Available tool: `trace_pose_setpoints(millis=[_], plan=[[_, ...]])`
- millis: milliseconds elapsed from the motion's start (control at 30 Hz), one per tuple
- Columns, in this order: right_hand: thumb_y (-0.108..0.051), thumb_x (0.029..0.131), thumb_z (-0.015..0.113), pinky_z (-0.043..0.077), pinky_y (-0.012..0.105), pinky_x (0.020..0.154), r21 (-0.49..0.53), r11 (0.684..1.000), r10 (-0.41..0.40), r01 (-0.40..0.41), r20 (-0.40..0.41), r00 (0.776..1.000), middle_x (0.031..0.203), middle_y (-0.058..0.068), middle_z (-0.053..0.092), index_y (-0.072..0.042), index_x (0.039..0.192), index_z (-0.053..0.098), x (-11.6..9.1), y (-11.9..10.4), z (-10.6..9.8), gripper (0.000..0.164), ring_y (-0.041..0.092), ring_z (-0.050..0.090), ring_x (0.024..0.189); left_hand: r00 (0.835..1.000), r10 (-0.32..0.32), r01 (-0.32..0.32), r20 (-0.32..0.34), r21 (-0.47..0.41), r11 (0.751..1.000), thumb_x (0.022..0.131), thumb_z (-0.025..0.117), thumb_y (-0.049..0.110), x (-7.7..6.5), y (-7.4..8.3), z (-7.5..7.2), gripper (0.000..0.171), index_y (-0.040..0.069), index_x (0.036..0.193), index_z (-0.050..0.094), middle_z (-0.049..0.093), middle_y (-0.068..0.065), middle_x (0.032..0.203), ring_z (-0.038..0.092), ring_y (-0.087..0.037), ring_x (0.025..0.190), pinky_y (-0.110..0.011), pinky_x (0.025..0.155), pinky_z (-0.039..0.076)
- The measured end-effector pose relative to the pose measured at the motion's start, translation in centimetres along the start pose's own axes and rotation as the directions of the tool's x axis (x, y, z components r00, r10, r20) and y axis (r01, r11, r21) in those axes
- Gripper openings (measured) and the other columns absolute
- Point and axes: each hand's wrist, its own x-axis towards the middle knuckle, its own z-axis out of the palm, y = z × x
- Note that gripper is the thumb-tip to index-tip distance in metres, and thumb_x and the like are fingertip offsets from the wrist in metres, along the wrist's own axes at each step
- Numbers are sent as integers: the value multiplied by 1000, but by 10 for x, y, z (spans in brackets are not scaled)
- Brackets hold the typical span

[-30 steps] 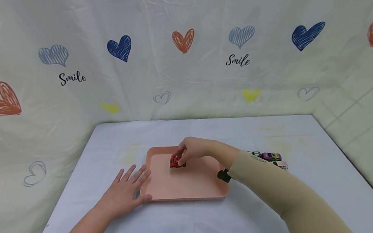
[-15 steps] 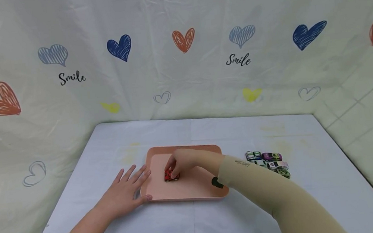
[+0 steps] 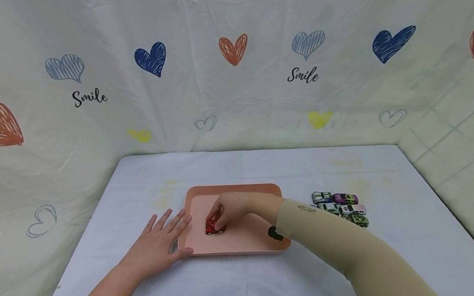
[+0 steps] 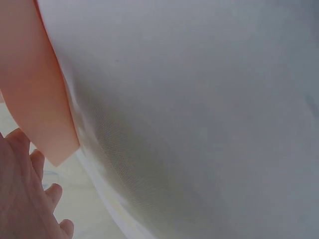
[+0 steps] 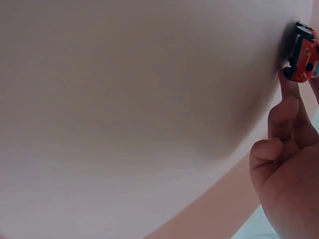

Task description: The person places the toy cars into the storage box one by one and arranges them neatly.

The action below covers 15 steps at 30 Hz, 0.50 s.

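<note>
Over the left part of a shallow pink tray (image 3: 246, 240), my right hand (image 3: 233, 205) pinches a small red toy car (image 3: 211, 226) with dark spots. The right wrist view shows the red toy car (image 5: 304, 59) between the fingertips, close to the tray floor; whether its wheels touch cannot be made out. My left hand (image 3: 157, 244) lies with fingers spread at the tray's left edge, fingertips on the rim. In the left wrist view, the left hand (image 4: 22, 191) is beside the tray's outer wall (image 4: 42, 94).
Right of the tray, several toy cars stand grouped on the white-covered table (image 3: 239, 167), among them a purple car (image 3: 345, 198) and a white-pink car (image 3: 352, 209). My right sleeve (image 3: 335, 238) partly covers the group. A cloth with printed hearts hangs behind.
My right hand has carried the red toy car leftward and nearer to me across the tray. More of the parked cars show now. The left hand stays in place.
</note>
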Motion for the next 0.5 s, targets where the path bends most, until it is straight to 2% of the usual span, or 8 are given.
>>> trace_pose_setpoints(millis=[233,500], plan=[[-21,89,76,50,20,81,15,1000,5,-6,62,998,95,-14,69,-25,123,73,-1,0,-1,34,4,60,93,1000,-5,5,-3,-1,1000,89,52,70,0,-1,2,82,26,156,34,25,4,163,19,-34,150,-59,119,11],[-25,88,78,50,20,79,-41,999,-7,8,21,1000,96,-13,65,-29,123,72,5,-6,5,36,5,57,90,1000,-9,9,0,-14,1000,89,54,70,0,-1,2,82,25,155,35,25,3,163,18,-34,150,-59,120,10]])
